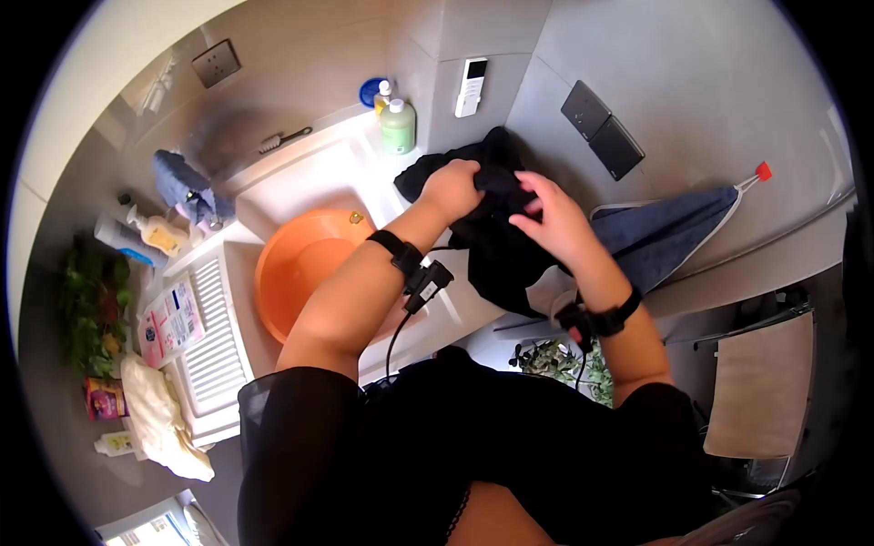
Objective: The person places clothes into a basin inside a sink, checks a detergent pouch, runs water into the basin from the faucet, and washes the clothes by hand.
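The left hand (455,189) is clamped on black cloth (496,259) bunched on the worktop (460,305); the right hand (557,223), fingers spread, is beside it, contact unclear. A steady left hold should help loosen folds. The green bottle (398,129) stands near; leftward, the orange basin (271,291) leaves open room.

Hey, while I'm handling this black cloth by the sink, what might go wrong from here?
The green bottle stands close to the black cloth, so a tug might knock it over. The cable hanging from your left wrist could catch on something as your hands move. The cloth also reaches the counter's front edge, so it may slip off.
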A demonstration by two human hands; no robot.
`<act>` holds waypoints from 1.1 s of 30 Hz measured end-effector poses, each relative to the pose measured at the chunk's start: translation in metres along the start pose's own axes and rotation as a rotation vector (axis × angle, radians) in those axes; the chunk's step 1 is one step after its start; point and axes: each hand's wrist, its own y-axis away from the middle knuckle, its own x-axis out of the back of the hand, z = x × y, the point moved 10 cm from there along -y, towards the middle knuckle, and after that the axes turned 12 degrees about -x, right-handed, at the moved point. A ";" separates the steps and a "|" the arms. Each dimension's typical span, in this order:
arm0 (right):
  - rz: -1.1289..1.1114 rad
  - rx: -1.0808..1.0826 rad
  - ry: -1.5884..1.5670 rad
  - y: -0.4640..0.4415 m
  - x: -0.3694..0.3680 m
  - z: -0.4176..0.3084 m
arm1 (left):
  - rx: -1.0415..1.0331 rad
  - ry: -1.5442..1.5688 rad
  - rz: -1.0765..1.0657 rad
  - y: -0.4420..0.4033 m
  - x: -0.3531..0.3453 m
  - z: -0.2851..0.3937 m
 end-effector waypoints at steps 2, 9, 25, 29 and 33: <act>0.071 0.146 0.168 0.021 -0.011 0.031 | 0.041 0.039 0.111 -0.016 0.012 -0.011; -0.226 0.006 0.586 0.058 -0.088 0.097 | 0.223 0.235 0.283 -0.087 0.150 0.036; -0.215 -0.225 0.727 -0.026 -0.099 0.141 | -0.028 0.460 1.131 0.128 0.388 0.055; -0.287 -0.219 0.673 -0.025 -0.100 0.146 | 0.035 0.482 0.925 0.186 0.357 0.015; -0.291 -0.252 0.697 -0.023 -0.090 0.126 | -0.028 -0.006 0.671 0.204 0.348 0.020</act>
